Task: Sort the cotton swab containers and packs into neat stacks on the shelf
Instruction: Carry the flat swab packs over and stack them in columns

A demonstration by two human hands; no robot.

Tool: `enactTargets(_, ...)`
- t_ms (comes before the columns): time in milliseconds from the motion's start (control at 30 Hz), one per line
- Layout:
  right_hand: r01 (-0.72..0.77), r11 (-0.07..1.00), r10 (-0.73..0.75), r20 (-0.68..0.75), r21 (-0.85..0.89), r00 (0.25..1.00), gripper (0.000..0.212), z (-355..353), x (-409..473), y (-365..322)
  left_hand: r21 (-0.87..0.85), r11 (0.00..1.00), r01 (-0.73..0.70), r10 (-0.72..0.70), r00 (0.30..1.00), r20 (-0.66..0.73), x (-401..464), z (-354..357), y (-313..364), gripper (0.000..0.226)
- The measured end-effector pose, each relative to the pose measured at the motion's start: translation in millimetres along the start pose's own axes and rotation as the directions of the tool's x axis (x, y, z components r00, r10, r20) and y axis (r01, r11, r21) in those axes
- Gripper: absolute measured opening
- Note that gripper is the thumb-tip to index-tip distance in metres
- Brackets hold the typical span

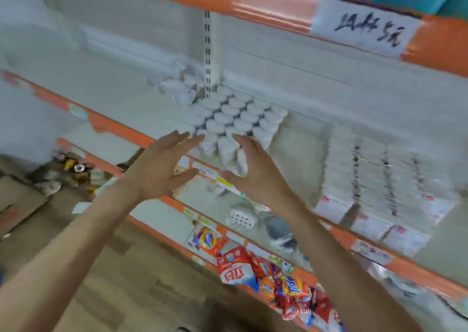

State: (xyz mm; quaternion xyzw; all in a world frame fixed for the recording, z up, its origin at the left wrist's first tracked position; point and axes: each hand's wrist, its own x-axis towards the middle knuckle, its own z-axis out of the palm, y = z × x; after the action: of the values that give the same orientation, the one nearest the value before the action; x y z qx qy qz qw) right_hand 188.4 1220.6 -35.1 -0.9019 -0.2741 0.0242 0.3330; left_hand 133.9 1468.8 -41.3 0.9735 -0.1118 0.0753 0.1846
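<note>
Shelf (141, 108): round white-lidded swab containers (235, 114) clustered, contents unreadable; flat packs (374, 184) in rows; left hand (162, 167), right hand (255, 174) spread, empty

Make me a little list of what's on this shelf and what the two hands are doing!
place: shop shelf with orange edges
round tubs: cotton swab containers with white lids, packed in rows
flat packs: white packs stacked in rows to the right of the tubs
loose bags: small wrapped packs piled behind the tubs on the left
left hand: fingers spread, holding nothing, reaching toward the tubs
right hand: fingers spread, holding nothing, in front of the tubs
below: colourful detergent bags
</note>
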Motion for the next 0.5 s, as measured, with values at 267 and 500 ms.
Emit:
enactTargets(267, 0.093, 0.995, -0.099, 0.15, 0.046, 0.984, 0.079, 97, 64, -93, -0.012, 0.97, 0.243, -0.243, 0.97, -0.016, -103, -50, -98, 0.075)
enactTargets(500, 0.105, 0.993, -0.114, 0.227, 0.049, 0.967, 0.078, 151, 139, -135, -0.06, 0.951, 0.304, -0.304, 0.953, 0.006, -115, -54, -174, 0.073)
